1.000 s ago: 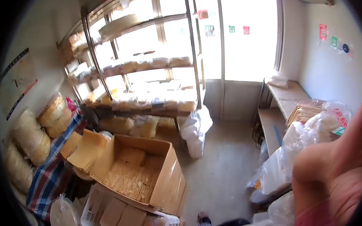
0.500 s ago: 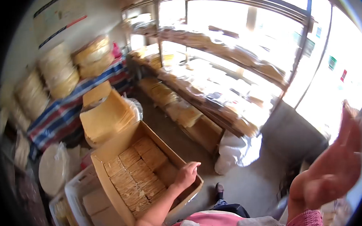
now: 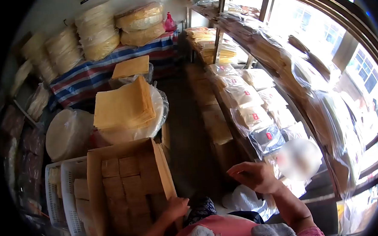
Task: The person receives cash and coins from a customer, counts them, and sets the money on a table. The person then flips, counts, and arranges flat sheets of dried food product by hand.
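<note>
My left hand (image 3: 175, 207) rests at the right edge of a large open cardboard box (image 3: 164, 170), its fingers bent over or beside the rim; whether it grips the rim is hard to tell. Inside the box lie rows of brown stacked bundles (image 3: 132, 187). My right hand (image 3: 254, 176) hangs in the air between the box and the shelves, with fingers together and bent and no object visible in it. Behind the box, a stack of square yellow sheets (image 3: 122, 104) sits on a round plastic-wrapped pile.
A metal rack (image 3: 230, 128) with bagged packets runs along the right. White plastic baskets (image 3: 72, 218) stand left of the box. Wrapped round stacks (image 3: 97, 31) sit on a striped cloth (image 3: 82, 78) at the back. A white bag (image 3: 249, 200) is below my right hand.
The view has turned left toward the box and striped cloth. My left hand has come into view at the box edge. My right hand has come down from its raised position.
</note>
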Demonstrator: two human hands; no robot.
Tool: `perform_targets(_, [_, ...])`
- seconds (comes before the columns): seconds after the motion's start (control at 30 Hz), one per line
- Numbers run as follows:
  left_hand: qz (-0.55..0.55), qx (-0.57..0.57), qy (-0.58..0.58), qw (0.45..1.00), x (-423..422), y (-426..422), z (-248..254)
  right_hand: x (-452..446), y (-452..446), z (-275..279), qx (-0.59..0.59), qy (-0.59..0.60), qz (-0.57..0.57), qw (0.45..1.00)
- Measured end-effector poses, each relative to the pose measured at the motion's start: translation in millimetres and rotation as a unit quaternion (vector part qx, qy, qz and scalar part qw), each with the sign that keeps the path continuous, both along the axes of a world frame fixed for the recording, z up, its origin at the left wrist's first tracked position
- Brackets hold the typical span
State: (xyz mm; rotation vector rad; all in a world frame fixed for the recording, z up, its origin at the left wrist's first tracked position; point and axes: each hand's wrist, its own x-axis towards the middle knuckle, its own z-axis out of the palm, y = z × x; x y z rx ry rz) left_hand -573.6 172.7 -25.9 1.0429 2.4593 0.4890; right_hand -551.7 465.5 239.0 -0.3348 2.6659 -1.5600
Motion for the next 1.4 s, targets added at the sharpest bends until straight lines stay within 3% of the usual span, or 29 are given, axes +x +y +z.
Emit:
perform_targets(0.03, [0.021, 0.018, -0.097, 0.995, -11, 5, 0, -19, 7, -4, -0.009, -0.004, 0.018, 1.0])
perform_targets(0.13, [0.07, 0.102, -0.143, 0.982, -55, 24, -12, -97, 26, 6, -0.016, 0.033, 0.011, 0.999])
perform_targets(0.2, [0.089, 0.117, -0.143, 0.979, -103, 44, 4, -161, 34, 24, -0.039, 0.087, 0.003, 0.995])
perform_targets(0.3, [0.126, 0.157, -0.112, 0.973, -198, 70, 3, -264, 50, 22, -0.157, 0.048, 0.013, 0.986])
perform_targets(0.33, [0.143, 0.173, -0.105, 0.969, -224, 76, 9, -299, 56, 20, -0.133, 0.059, 0.029, 0.989])
perform_targets(0.4, [0.186, 0.194, -0.056, 0.961, -287, 83, 23, -352, 62, 4, -0.176, -0.004, 0.02, 0.984])
perform_targets(0.5, [0.27, 0.273, -0.097, 0.918, -380, 85, 50, -434, 84, -30, -0.186, -0.061, 0.03, 0.98])
perform_targets(0.6, [0.369, 0.347, -0.18, 0.843, -462, 90, 40, -521, 106, -80, -0.264, -0.079, 0.048, 0.96])
perform_targets(0.7, [0.392, 0.445, -0.237, 0.77, -546, 105, 33, -615, 119, -127, -0.23, -0.176, 0.015, 0.957])
perform_targets(0.8, [0.473, 0.529, -0.308, 0.633, -646, 125, 44, -716, 119, -164, -0.197, -0.259, 0.02, 0.945])
perform_targets(0.97, [0.546, 0.601, -0.316, 0.49, -819, 135, 30, -893, 107, -174, -0.135, -0.311, 0.049, 0.939])
perform_targets(1.13, [0.617, 0.635, -0.319, 0.339, -969, 101, -33, -1053, 76, -176, -0.129, -0.316, 0.115, 0.933])
perform_targets(1.23, [0.645, 0.647, -0.3, 0.275, -1039, 75, -86, -1121, 38, -176, -0.079, -0.335, 0.189, 0.92])
perform_targets(1.4, [0.726, 0.595, -0.307, 0.156, -1153, 34, -179, -1222, -14, -200, -0.039, -0.377, 0.225, 0.898])
